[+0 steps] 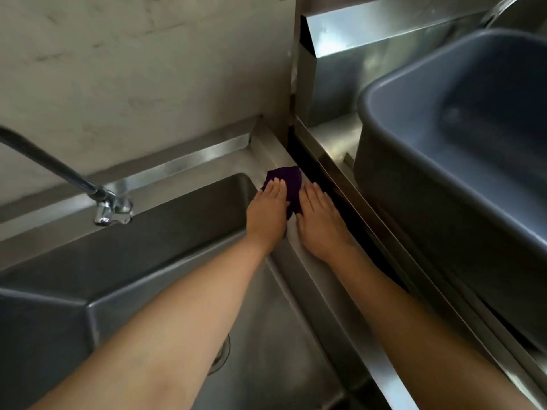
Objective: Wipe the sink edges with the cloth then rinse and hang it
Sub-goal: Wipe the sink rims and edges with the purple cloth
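Note:
A dark purple cloth [287, 184] lies on the right edge of the steel sink [307, 261], near its far right corner. My left hand [268, 211] presses flat on the cloth's left part, fingers straight. My right hand [318, 220] lies flat on the same edge, its fingers over the cloth's right side. Both forearms reach in from the bottom of the view. The sink basin [165, 238] is below and to the left of the hands.
A faucet [109, 207] with a long dark spout reaches over the basin from the left. A drain [220, 355] shows beneath my left forearm. A large grey plastic tub [461, 161] stands on the steel counter to the right, across a dark gap. The wall rises behind.

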The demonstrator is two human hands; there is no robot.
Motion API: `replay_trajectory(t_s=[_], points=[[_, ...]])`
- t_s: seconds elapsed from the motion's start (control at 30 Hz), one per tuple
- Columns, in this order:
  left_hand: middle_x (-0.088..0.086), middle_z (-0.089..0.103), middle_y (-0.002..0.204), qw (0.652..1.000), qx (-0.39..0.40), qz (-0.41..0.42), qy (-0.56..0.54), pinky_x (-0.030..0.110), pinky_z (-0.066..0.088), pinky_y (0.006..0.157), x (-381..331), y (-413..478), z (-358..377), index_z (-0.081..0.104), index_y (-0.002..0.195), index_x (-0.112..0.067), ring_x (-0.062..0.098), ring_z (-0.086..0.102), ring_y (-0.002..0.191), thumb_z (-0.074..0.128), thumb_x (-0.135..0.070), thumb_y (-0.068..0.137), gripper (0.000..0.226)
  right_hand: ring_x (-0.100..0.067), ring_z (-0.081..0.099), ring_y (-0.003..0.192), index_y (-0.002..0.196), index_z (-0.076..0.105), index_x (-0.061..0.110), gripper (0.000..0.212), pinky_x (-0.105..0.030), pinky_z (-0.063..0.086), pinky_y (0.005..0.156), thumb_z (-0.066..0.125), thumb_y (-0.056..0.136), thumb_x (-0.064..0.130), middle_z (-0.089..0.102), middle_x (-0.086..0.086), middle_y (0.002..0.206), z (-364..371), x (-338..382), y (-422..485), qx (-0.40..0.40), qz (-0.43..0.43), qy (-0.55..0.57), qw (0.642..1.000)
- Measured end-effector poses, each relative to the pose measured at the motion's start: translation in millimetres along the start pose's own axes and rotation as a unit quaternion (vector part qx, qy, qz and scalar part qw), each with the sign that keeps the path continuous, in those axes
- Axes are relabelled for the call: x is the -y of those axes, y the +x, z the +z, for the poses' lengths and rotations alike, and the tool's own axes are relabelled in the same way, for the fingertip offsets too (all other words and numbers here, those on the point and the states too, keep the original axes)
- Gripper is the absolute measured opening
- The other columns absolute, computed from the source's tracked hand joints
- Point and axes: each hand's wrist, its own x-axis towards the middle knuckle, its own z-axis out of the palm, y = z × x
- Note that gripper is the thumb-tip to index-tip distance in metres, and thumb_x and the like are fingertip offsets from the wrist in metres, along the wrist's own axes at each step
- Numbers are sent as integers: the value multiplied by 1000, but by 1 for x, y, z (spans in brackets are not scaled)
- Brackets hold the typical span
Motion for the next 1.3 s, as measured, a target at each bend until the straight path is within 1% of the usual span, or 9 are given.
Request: replay_trajectory(t_s=[0.13,0.37,0.6,0.77,0.9,1.03,1.1,1.17,1.3], points=[[15,37,148,1000,-6,3,22,33,17,115,18,20,-2,29,142,-1,23,30,140,39,-20,96,51,-20,-5,146,149,-1,8,58,-30,-6,115,25,100,25,0,-9,159,2,8,31,-2,-7,-10,1000],[13,29,152,1000,-3,-17,11,29,13,115,52,60,2,23,145,-4,20,23,143,36,-19,98,51,-20,-6,146,148,-3,8,56,-28,-9,113,24,101,22,-2,-9,159,5,19,89,-11,-16,-19,1000],[17,28,151,999,-8,-42,-20,32,12,116,68,82,6,23,144,-2,25,25,142,36,-16,98,50,-19,-7,146,148,-4,9,57,-30,-6,116,25,100,19,-4,-8,159,5,26,125,2,-25,4,1000],[22,50,135,998,2,-61,-7,38,27,110,77,90,6,43,134,5,31,48,128,32,-20,92,49,-20,-5,146,149,0,7,57,-33,-3,120,27,99,17,0,-10,159,9,28,138,-8,-34,5,999],[20,63,121,999,-14,-43,29,37,43,99,78,92,-2,55,123,5,28,61,113,58,-14,79,47,-20,-5,146,149,2,6,59,-34,-3,120,30,97,13,1,-11,159,10,33,147,-14,-29,28,999],[16,67,115,998,10,-15,55,34,48,94,79,93,-6,60,118,2,23,65,107,40,-21,80,49,-20,2,146,148,12,4,58,-34,0,120,34,95,12,11,-13,158,13,40,155,-42,-10,71,997],[14,68,114,998,4,-15,60,33,49,93,80,94,-3,62,117,0,21,65,106,40,-22,79,49,-20,5,146,148,15,4,58,-34,4,120,36,95,13,14,-13,157,13,38,156,-44,-12,87,995],[13,65,121,997,-8,-30,73,32,45,98,82,92,-4,58,123,-1,21,61,113,41,-19,82,47,-20,8,146,147,18,4,57,-34,6,120,37,95,14,17,-13,156,11,36,156,-50,-14,103,993],[16,34,149,997,-1,-24,69,33,18,115,86,88,-4,27,143,-1,23,32,139,36,-17,97,49,-19,10,146,147,19,6,59,-33,6,120,42,94,18,19,-11,156,11,38,153,-64,-25,107,992]])
